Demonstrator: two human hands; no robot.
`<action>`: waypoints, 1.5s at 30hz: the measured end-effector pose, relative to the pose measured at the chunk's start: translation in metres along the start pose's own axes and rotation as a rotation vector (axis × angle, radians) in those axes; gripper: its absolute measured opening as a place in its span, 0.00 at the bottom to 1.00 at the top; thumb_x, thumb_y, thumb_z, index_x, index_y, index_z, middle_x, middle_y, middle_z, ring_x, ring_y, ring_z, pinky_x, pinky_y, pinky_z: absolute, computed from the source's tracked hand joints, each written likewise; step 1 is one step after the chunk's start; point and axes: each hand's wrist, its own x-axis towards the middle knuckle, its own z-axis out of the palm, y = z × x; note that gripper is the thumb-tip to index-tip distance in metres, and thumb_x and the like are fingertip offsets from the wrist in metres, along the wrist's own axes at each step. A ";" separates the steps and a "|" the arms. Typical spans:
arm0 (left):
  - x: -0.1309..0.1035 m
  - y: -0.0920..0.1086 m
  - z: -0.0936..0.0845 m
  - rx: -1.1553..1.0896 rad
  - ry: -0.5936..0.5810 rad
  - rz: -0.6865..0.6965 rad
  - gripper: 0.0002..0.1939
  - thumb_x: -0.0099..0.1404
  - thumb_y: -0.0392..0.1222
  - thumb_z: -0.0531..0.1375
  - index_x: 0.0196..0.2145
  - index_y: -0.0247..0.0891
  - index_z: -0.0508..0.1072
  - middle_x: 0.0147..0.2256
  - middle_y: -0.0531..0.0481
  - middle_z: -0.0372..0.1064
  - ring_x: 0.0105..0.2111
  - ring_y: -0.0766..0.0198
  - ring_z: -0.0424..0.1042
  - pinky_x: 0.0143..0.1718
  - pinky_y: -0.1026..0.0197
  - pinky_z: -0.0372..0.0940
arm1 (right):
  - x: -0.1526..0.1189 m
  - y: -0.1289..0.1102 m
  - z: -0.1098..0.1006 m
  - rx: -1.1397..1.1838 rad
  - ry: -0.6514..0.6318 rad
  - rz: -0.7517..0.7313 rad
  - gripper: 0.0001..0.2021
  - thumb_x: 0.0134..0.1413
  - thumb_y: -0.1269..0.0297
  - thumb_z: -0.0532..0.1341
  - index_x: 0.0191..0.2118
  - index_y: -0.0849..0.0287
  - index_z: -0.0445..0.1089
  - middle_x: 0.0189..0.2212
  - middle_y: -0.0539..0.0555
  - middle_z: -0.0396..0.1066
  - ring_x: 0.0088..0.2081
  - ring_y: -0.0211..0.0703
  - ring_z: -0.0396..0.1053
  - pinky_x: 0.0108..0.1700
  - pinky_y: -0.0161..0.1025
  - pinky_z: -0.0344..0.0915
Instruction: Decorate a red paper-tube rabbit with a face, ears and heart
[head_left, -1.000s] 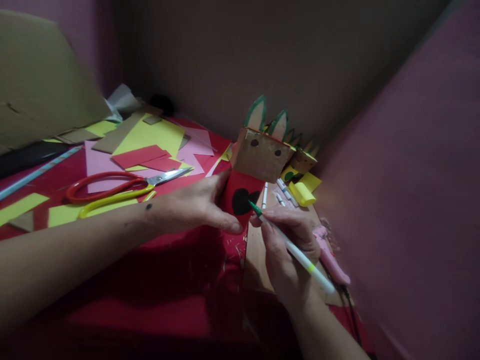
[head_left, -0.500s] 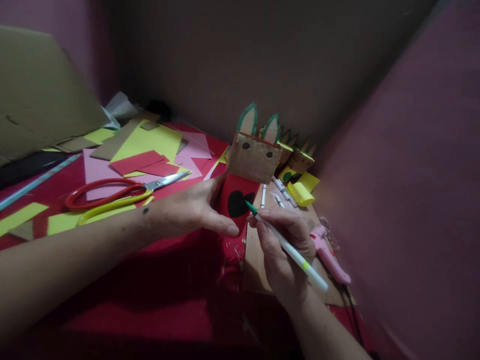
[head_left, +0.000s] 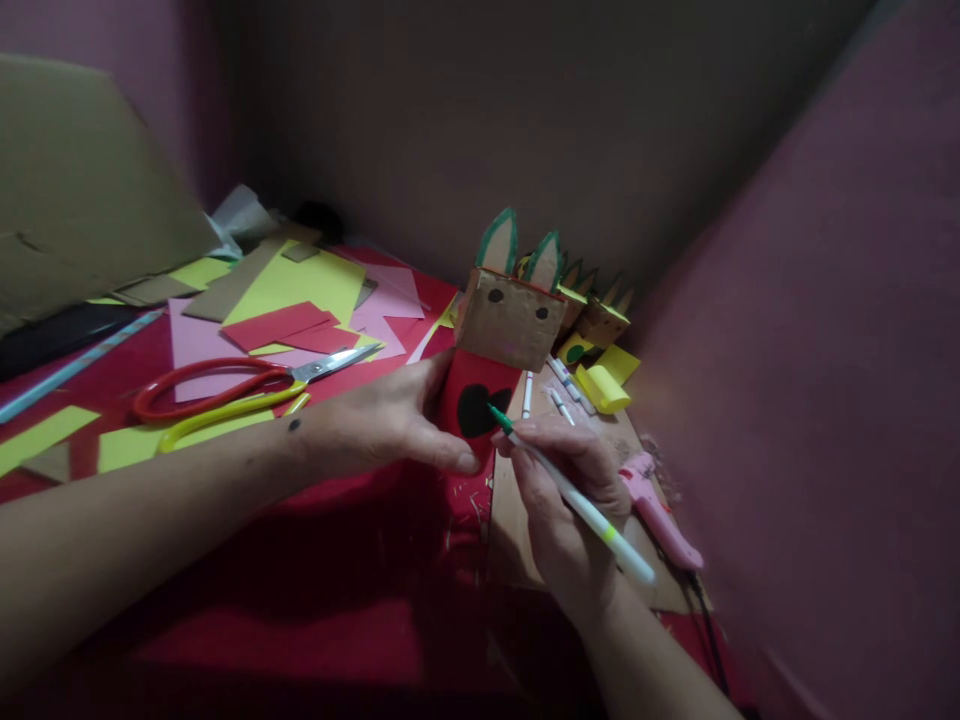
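Note:
A cardboard figure [head_left: 510, 318] with a box head, two dark eyes and two green-edged ears stands tilted near the middle. Its red body [head_left: 451, 385] bears a dark round patch [head_left: 474, 411]. My left hand [head_left: 397, 418] is wrapped around the lower body from the left, thumb in front. In my right hand [head_left: 566, 480] is a white marker with a green tip [head_left: 592, 515]; the tip lies at the dark patch. The fingers behind the figure are hidden.
Red and yellow scissors [head_left: 289, 385] lie on the left among paper pieces [head_left: 322, 285]. A pink glue gun [head_left: 660, 515] rests on a cardboard sheet [head_left: 517, 540] at right, near more markers [head_left: 562, 385]. Similar figures [head_left: 604, 322] stand behind. A large cardboard piece [head_left: 82, 190] is at far left.
The marker tip has shifted slightly left over the dark patch. The figure's head sits a touch further right. Both hands keep their hold.

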 end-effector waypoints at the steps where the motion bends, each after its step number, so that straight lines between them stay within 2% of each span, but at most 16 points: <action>1: 0.000 0.000 0.000 0.006 0.003 -0.003 0.27 0.50 0.32 0.78 0.46 0.38 0.75 0.37 0.53 0.75 0.39 0.59 0.73 0.38 0.60 0.68 | -0.001 0.001 0.000 0.002 0.000 0.007 0.09 0.61 0.73 0.68 0.42 0.50 0.79 0.34 0.47 0.81 0.36 0.39 0.80 0.40 0.38 0.78; 10: 0.001 -0.004 0.000 0.025 -0.002 -0.010 0.32 0.50 0.35 0.78 0.52 0.37 0.74 0.38 0.50 0.75 0.39 0.57 0.73 0.37 0.60 0.67 | -0.001 0.003 0.002 0.024 0.031 0.039 0.10 0.59 0.73 0.69 0.41 0.48 0.80 0.35 0.45 0.82 0.36 0.38 0.81 0.40 0.36 0.79; 15: 0.001 -0.002 0.001 0.048 0.017 -0.004 0.34 0.48 0.32 0.77 0.53 0.38 0.74 0.36 0.52 0.73 0.39 0.59 0.72 0.36 0.61 0.66 | -0.003 0.003 0.001 0.025 0.012 0.051 0.11 0.60 0.73 0.69 0.43 0.47 0.80 0.36 0.46 0.82 0.37 0.39 0.82 0.41 0.37 0.80; 20: 0.000 -0.001 0.002 0.070 0.005 0.000 0.32 0.51 0.33 0.76 0.53 0.37 0.74 0.37 0.52 0.74 0.39 0.59 0.71 0.38 0.60 0.68 | -0.002 0.002 0.001 0.023 -0.013 0.036 0.11 0.60 0.74 0.69 0.43 0.47 0.80 0.36 0.46 0.81 0.38 0.37 0.81 0.42 0.35 0.78; 27: 0.001 -0.002 0.000 0.029 0.021 -0.004 0.33 0.49 0.32 0.78 0.52 0.37 0.74 0.36 0.52 0.75 0.39 0.58 0.73 0.36 0.60 0.67 | 0.001 -0.001 0.000 0.047 -0.044 0.022 0.14 0.60 0.77 0.67 0.42 0.48 0.80 0.35 0.45 0.79 0.37 0.35 0.79 0.42 0.33 0.76; 33: 0.000 -0.003 0.000 -0.015 0.010 0.008 0.33 0.50 0.32 0.78 0.53 0.38 0.74 0.36 0.54 0.75 0.41 0.59 0.74 0.40 0.61 0.68 | 0.000 0.000 -0.001 0.090 -0.010 0.015 0.14 0.60 0.78 0.66 0.42 0.48 0.80 0.35 0.45 0.78 0.37 0.35 0.77 0.42 0.34 0.73; 36: 0.000 -0.005 -0.001 -0.018 -0.010 0.021 0.34 0.51 0.35 0.79 0.54 0.38 0.74 0.40 0.51 0.77 0.43 0.58 0.75 0.40 0.62 0.68 | -0.002 0.002 -0.003 0.116 -0.013 0.016 0.14 0.62 0.77 0.65 0.44 0.48 0.79 0.36 0.45 0.78 0.38 0.36 0.77 0.44 0.35 0.73; 40: 0.001 -0.006 -0.002 -0.008 -0.017 0.012 0.36 0.52 0.37 0.79 0.56 0.38 0.74 0.46 0.45 0.79 0.49 0.52 0.75 0.43 0.60 0.69 | -0.005 0.003 -0.004 0.120 0.017 0.035 0.14 0.62 0.76 0.64 0.45 0.47 0.78 0.38 0.46 0.78 0.40 0.39 0.77 0.46 0.40 0.74; 45: 0.000 -0.007 -0.005 0.004 -0.014 0.005 0.34 0.50 0.39 0.80 0.54 0.37 0.76 0.45 0.45 0.80 0.48 0.51 0.76 0.45 0.57 0.70 | -0.006 0.004 -0.001 0.124 0.052 0.051 0.14 0.61 0.76 0.66 0.45 0.47 0.79 0.38 0.45 0.79 0.40 0.38 0.78 0.46 0.38 0.74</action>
